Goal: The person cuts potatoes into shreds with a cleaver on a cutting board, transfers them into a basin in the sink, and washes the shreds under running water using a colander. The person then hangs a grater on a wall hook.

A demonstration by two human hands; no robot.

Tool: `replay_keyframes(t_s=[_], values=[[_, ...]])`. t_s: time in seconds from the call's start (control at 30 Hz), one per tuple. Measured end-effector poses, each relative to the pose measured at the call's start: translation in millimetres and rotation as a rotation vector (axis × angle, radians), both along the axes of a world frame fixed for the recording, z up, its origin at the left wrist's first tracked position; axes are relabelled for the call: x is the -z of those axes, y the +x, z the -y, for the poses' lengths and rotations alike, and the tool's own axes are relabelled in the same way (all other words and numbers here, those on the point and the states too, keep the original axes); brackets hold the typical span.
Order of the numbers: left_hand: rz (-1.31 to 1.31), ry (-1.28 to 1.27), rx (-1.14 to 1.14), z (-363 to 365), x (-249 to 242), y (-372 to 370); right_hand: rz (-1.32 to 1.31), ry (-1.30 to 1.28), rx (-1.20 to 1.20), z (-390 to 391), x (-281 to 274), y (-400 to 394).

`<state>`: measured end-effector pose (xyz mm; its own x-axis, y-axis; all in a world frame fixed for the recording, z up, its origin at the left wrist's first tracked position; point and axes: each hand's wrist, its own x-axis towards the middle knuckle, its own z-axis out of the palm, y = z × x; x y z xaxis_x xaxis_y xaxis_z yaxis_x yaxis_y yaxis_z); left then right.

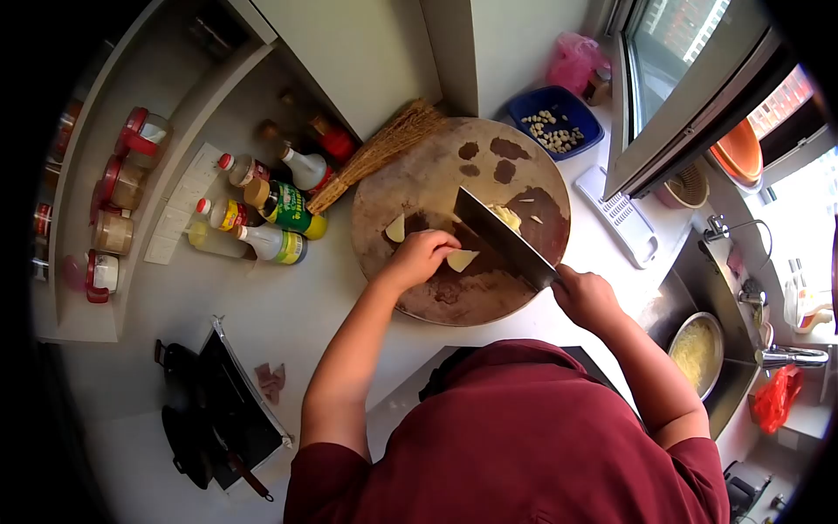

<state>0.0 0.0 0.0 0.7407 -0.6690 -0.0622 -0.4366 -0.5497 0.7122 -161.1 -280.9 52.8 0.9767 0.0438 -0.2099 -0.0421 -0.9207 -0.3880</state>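
On the round wooden board (419,188), my right hand (587,298) is wrapped round the handle of a large cleaver (502,237), whose blade slants up and to the left. Beyond the blade lies a small heap of pale yellow cut pieces (507,217), with a few slivers to its right. My left hand (425,255) is left of the blade, its fingers pressed together at the edge of a pale wedge (462,259). Another pale wedge (395,229) lies farther left on the board.
A blue basket of white pieces (559,152) and a white grater (617,217) stand right of the board. Sauce bottles (288,208) and a straw brush (381,152) are to the left. A bowl (696,354) sits in the sink; a black wok (185,410) is lower left.
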Motion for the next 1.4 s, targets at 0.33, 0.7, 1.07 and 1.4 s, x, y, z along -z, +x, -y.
replay_keyframes(t_s=[0.33, 0.7, 1.07, 1.4], values=[[0.648, 0.027, 0.076, 14.3, 20.2, -41.4, 0.112, -0.074, -0.095, -6.0, -4.7, -4.1], [0.658, 0.061, 0.123, 24.1, 21.6, -31.1, 0.068, -0.153, -0.147, -28.1, -25.9, -12.6], [0.633, -0.016, 0.084, 26.0, 26.8, -30.6, -0.058, -0.17, -0.164, -29.6, -27.1, 1.5], [0.686, -0.032, 0.109, 20.3, 32.1, -33.5, -0.166, -0.177, -0.149, -32.7, -27.0, 9.4]])
